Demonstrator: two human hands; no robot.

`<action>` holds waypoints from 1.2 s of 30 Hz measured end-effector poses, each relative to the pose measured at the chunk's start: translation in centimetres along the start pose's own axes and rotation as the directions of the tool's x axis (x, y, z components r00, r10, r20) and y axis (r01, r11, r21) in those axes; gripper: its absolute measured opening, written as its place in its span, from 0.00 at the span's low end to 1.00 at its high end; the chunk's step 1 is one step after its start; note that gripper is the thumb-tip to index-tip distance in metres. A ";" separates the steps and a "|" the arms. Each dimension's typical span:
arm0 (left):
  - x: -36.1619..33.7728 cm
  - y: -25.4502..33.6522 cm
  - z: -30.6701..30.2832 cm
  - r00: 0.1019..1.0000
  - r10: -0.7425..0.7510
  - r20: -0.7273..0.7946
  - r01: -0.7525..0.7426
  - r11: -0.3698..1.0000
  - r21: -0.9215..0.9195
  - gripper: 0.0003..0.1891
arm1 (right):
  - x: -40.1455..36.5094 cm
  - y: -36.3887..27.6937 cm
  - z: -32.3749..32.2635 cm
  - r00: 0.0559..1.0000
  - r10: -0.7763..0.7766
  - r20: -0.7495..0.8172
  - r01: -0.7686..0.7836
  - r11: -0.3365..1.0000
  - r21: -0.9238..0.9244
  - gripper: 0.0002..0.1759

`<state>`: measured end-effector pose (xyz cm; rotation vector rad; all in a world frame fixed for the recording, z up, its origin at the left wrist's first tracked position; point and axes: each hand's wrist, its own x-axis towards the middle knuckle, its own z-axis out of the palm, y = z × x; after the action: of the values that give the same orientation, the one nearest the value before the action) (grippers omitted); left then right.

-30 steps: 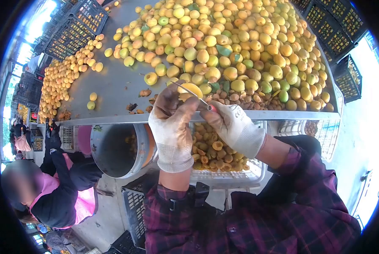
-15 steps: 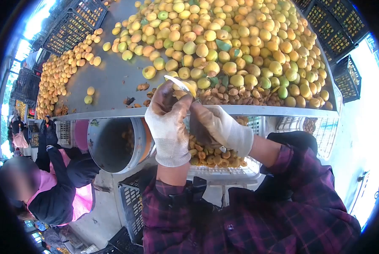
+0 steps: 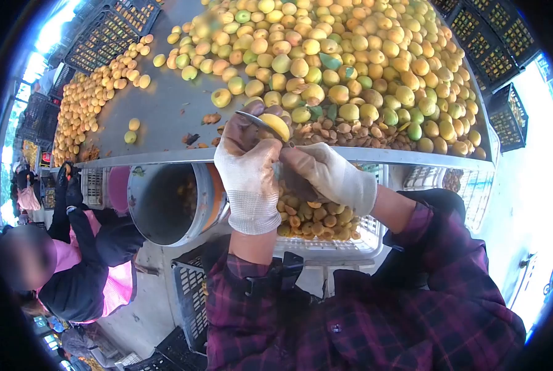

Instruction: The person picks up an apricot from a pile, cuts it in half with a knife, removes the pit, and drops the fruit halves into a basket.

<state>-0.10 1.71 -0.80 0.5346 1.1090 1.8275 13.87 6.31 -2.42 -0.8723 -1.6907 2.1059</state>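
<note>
My left hand [image 3: 248, 176], in a white glove with brown-stained fingers, is closed around a yellow apricot [image 3: 277, 126] above the table's front edge. Across the fruit lies the thin blade of a knife [image 3: 255, 119], its tip pointing up and left. My right hand [image 3: 335, 182], gloved and stained likewise, is closed beside the left one; the blade runs toward its fingers, which hide the handle. Just beyond the hands, brown apricot stones [image 3: 344, 135] lie along the edge, in front of a large heap of apricots [image 3: 350, 68].
Below the metal table [image 3: 159, 117] stand a bucket [image 3: 202, 204] at left and a white crate [image 3: 363, 247] holding apricot halves [image 3: 319, 226]. Black crates [image 3: 112, 37] flank the table. A co-worker [image 3: 91, 266] in pink and black sits at the left by another apricot pile [image 3: 85, 108].
The blade has turned from bright to dark grey and lies flatter across the apricot, whose yellow side shows more. Both hands stay close together. The view has shifted slightly.
</note>
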 end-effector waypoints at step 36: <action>-0.2 -1.2 -0.4 0.999 0.030 -0.033 -0.029 0.998 0.050 0.25 | 0.5 2.3 -1.2 0.974 -0.171 -0.147 0.115 0.937 -0.330 0.29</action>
<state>0.24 1.59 -2.01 0.5535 1.1770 1.8446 14.51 6.95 -4.88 -0.9573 -1.9671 1.6359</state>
